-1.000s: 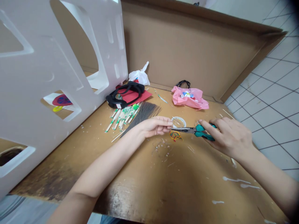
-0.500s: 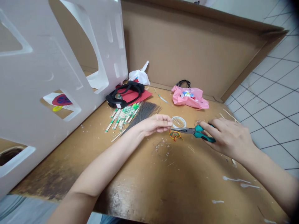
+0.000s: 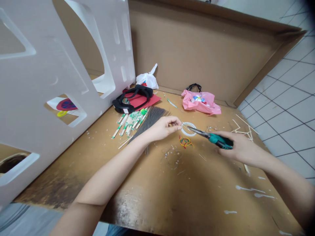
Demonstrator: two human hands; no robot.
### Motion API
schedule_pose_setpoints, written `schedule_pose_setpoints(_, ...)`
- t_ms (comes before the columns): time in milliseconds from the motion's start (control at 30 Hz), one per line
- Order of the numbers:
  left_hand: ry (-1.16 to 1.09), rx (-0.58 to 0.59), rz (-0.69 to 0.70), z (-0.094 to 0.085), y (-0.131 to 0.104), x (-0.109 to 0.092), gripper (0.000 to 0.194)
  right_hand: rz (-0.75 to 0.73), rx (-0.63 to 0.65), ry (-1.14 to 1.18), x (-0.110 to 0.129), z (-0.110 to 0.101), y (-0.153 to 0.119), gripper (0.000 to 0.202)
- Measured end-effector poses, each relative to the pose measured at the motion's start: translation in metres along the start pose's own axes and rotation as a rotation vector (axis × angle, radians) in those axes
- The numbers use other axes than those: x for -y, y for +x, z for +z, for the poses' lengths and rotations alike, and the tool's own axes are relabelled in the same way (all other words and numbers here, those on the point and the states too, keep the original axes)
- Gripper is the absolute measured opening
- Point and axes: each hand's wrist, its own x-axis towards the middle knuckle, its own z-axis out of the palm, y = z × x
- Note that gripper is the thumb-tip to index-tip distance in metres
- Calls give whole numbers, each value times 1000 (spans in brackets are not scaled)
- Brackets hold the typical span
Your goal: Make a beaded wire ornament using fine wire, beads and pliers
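So my right hand is wrapped around the teal-handled pliers, a firm closed grip, and the nose points up and left toward my other hand. Whether the metal tips are pinched together or slightly apart, I can't tell, they're blurry. My left hand has thumb and forefinger drawn into a narrow pinch. There may be something thin in there, but it's too small to make out.

What just changed: in the earlier frame the pliers lay flatter, with the tips right at my left fingertips and the handles spread. Now I've rolled them more edge-on and the nose sits over the white ring, a bit clear of my fingers. Left hand has come up slightly too. I'd read that as the tool being off the small piece for the moment, so my pinch alone has to steady it.

Right hand shifted away as well, so more of the pale sticks beyond it show. The red and yellow loops are just below the ring on the tabletop, same as before, and the dark wire bundle is still beside my left hand, partly under that wrist.
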Motion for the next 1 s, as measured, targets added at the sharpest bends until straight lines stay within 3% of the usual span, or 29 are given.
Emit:
schedule_pose_setpoints(67,-110,29,-37,-2,1,3,16,49,-54,15,-16,10,0,41)
schedule_pose_setpoints(167,-282,139,-95,-6,1,7,20,182,-85,-149,-39,39,0,48)
schedule_pose_setpoints(367,-418,228,-130,-9,-1,8,21,63,-180,-293,-61,102,1,40)
schedule_pose_setpoints(600,-527,488,-119,-15,-4,2,21,-25,-263,-264,-70,131,3,35)
schedule_pose_setpoints(733,-630,582,-145,-11,-6,2,23,-39,-308,-132,-63,128,10,30)
schedule_pose_setpoints(833,-675,638,-202,-4,-7,5,22,3,-334,279,-32,106,16,33)
schedule_pose_setpoints(900,-675,658,-252,0,-7,9,22,15,-196,609,-3,87,20,36)
schedule_pose_setpoints(1000,-652,674,-306,3,-7,13,25,-89,-56,844,34,64,24,34)
